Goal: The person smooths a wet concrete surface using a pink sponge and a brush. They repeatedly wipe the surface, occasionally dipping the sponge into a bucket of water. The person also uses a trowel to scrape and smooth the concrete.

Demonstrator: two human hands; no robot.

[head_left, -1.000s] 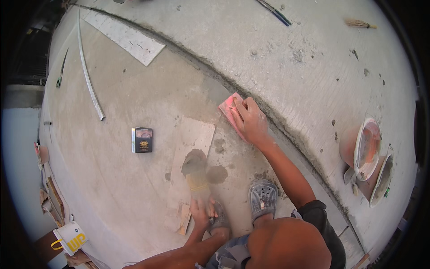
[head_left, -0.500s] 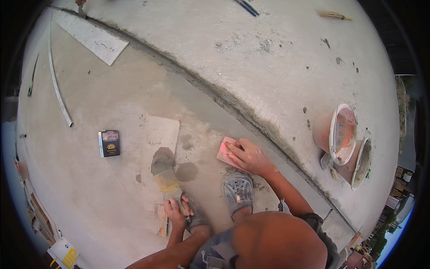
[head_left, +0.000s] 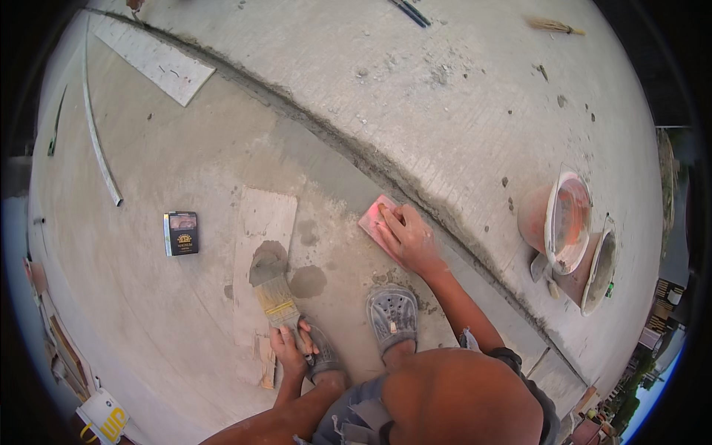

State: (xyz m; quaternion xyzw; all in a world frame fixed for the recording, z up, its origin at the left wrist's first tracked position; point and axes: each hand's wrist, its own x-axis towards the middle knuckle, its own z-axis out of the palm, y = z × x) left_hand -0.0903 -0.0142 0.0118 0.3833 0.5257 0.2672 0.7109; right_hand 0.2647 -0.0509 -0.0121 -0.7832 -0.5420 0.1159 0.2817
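Note:
My left hand (head_left: 292,347) is closed round the handle of a wide paintbrush (head_left: 276,300). The brush's bristles lie over a wet grey patch (head_left: 268,263) on a pale board (head_left: 268,212). Out to the right, my right hand (head_left: 410,241) grips a pink hand float (head_left: 376,218) by its handle and holds it flat against the concrete. A strip of damp, smooth grey mortar (head_left: 315,159) runs beyond the float, alongside a rough-edged groove (head_left: 363,152). The fingers hide part of the float's handle.
Two buckets (head_left: 535,216) lean at the right, with a trowel beside them. A dark cigarette pack (head_left: 182,233) stands at the left, near a long metal strip (head_left: 96,144). Farther off are a white board (head_left: 159,63) and a small straw brush (head_left: 552,25). My clogs (head_left: 393,315) are close by.
My right hand has slid the pink float slightly away from me and turned it, toward the groove. My left hand and the paintbrush have barely moved.

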